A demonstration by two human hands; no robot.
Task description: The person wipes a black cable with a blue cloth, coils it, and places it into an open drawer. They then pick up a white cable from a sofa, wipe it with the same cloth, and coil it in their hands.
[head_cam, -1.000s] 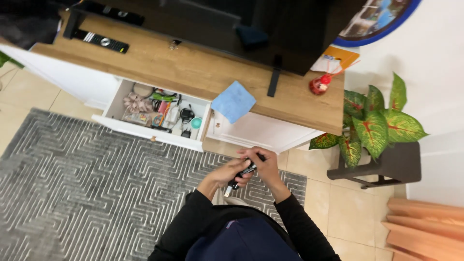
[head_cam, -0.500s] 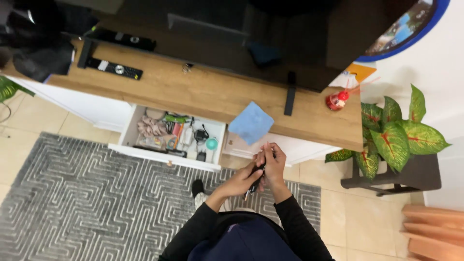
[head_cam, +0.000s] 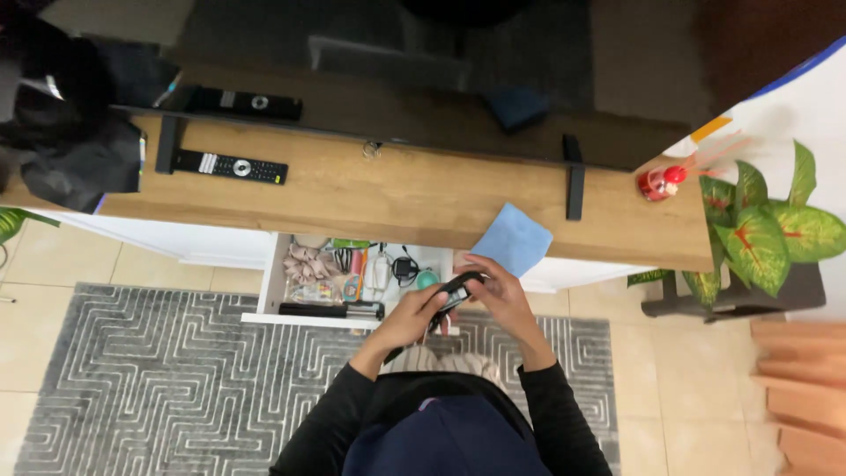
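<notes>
Meanwhile both hands, left hand [head_cam: 421, 310] and right hand [head_cam: 499, 294], clasp a small black handheld device [head_cam: 456, 292] above the open white drawer [head_cam: 352, 286]; fumbled, it could drop in.

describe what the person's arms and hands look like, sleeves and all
Both arms are covered in long, close-fitting black sleeves that end at the wrists. The left hand and right hand are bare: no gloves show, and no rings, watch or bracelet can be made out at this size. No markings or logos show on the sleeves.
</notes>
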